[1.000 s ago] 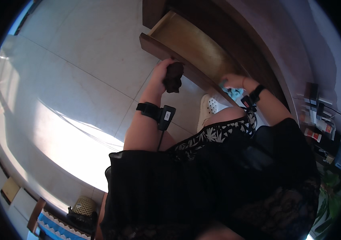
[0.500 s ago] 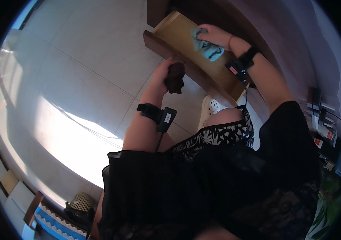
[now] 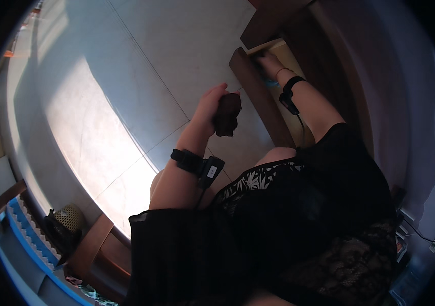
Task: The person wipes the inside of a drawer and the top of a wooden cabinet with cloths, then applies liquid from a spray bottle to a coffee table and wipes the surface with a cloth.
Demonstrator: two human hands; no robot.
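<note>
Sunlight (image 3: 103,137) across pale floor tiles (image 3: 192,56)

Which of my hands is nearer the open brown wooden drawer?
Right. Your right hand is inside the drawer; your left hand is outside it, to the left, holding crumpled dark maroon cloth.

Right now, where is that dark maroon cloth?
In the head view, the dark maroon cloth sits just above centre, bunched in the person's left hand, over the tiled floor and left of the open drawer.
</note>
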